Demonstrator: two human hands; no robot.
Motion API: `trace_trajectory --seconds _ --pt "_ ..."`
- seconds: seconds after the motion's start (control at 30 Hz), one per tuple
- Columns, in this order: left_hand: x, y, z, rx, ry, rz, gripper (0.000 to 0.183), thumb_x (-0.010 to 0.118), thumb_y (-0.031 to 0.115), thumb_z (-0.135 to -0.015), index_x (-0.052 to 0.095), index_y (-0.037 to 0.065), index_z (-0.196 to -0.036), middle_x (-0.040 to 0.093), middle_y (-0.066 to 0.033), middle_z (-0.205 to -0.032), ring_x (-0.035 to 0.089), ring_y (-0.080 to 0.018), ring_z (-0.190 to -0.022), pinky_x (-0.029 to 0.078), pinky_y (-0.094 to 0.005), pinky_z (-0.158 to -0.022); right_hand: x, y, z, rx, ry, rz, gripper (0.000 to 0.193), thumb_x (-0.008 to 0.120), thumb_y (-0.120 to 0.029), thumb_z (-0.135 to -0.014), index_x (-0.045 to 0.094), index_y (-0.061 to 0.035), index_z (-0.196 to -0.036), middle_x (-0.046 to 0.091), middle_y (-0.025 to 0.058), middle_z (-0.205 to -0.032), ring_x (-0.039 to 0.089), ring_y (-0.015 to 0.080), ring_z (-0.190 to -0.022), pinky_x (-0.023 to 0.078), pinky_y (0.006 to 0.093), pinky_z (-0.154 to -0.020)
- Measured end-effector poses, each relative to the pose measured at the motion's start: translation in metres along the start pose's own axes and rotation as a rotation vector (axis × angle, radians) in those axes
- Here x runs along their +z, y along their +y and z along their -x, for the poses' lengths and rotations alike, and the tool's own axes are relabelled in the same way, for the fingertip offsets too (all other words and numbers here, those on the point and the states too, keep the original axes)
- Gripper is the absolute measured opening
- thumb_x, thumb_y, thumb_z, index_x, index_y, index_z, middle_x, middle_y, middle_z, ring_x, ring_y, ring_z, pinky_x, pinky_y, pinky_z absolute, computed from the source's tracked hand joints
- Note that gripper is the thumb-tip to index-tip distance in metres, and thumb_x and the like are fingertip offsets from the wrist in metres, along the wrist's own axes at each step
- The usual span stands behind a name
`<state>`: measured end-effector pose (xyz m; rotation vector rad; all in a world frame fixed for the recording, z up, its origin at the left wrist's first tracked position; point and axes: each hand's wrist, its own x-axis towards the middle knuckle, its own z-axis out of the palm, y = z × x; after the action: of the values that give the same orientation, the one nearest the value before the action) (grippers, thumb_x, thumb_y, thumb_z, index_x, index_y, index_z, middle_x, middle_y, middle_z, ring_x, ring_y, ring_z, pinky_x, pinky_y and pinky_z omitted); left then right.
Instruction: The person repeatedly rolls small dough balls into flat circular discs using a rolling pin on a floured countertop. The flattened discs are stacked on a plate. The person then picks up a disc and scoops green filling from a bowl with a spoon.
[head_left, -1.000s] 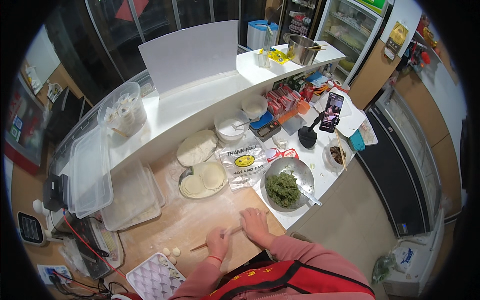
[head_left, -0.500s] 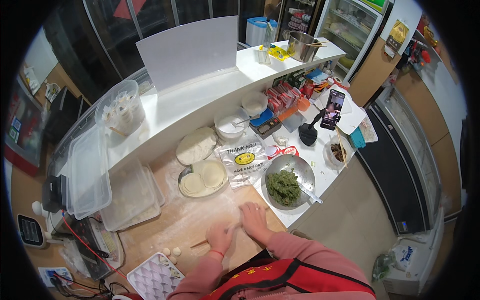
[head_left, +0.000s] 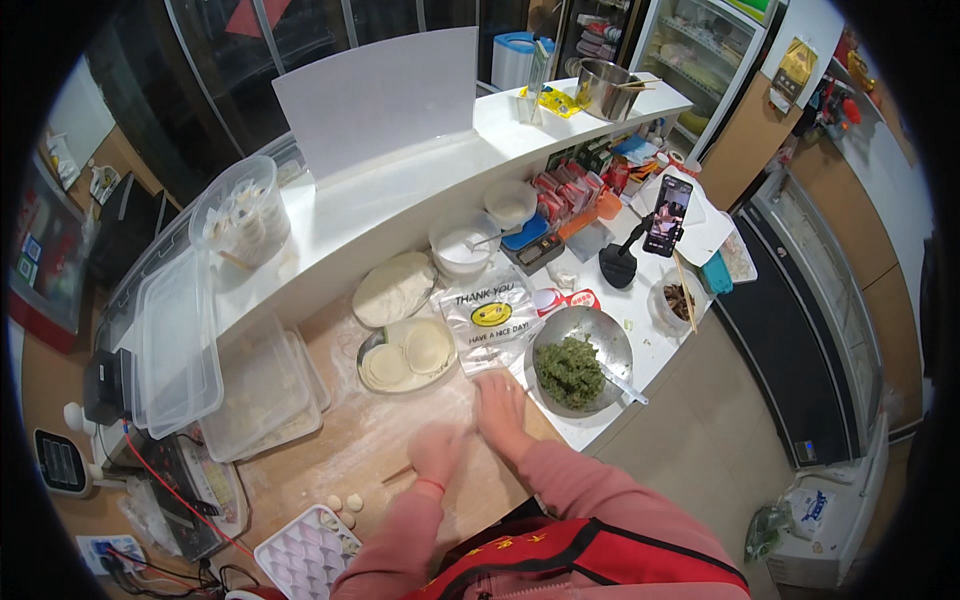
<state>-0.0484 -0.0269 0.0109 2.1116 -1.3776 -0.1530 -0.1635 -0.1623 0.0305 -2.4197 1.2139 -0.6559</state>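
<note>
My left hand point(head_left: 437, 452), smeared by motion, is closed round a thin wooden rolling pin point(head_left: 397, 474), whose end sticks out on its left. Close by on its right, my right hand point(head_left: 502, 412) lies palm down with its fingers stretched forward over the floured wooden board point(head_left: 340, 440). Whatever is beneath both palms is hidden. Several small dough pieces point(head_left: 354, 502) lie left of my left forearm. Ahead of my hands, an oval dish holds round dough wrappers point(head_left: 428, 350). To the right stands a metal bowl point(head_left: 618, 345) of chopped green filling point(head_left: 570, 375) with a spoon handle point(head_left: 625, 385).
A white moulded tray point(head_left: 300, 555) sits at the board's near left. Clear plastic boxes point(head_left: 250, 400) are stacked farther left. A plastic bag point(head_left: 490, 325), a dish of flour point(head_left: 393, 288), bowls and a phone on a stand point(head_left: 668, 220) line the back. A raised white ledge point(head_left: 400, 190) runs behind.
Both hands have shifted slightly forward, away from me, over the board. My left hand is now more blurred, and the rolling pin's visible end has moved forward with it.
</note>
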Motion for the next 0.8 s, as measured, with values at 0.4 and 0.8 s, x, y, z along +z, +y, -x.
trace_trajectory --seconds 0.4,0.8 --pt "-0.004 0.004 -0.002 0.007 0.005 0.028 0.026 0.068 0.036 -0.091 0.073 0.011 -0.082 0.068 -0.0142 -0.088 0.063 -0.0378 -0.087 0.046 -0.0530 -0.078 0.001 -0.002 0.000 -0.049 0.010 0.003 0.029 0.057 -0.015 -0.096 0.063 -0.0099 -0.124 0.061 0.0122 -0.119 0.056 0.0329 -0.116 0.035 0.0501 -0.106" --pt "-0.007 0.001 -0.001 0.059 -0.010 -0.081 0.017 0.078 0.023 -0.088 0.069 0.010 -0.080 0.066 -0.0084 -0.087 0.063 -0.0323 -0.087 0.046 -0.0479 -0.080 0.006 -0.001 0.000 -0.061 0.067 -0.003 0.025 0.059 -0.016 -0.096 0.065 -0.0123 -0.120 0.062 0.0104 -0.117 0.056 0.0328 -0.115 0.038 0.0483 -0.103"
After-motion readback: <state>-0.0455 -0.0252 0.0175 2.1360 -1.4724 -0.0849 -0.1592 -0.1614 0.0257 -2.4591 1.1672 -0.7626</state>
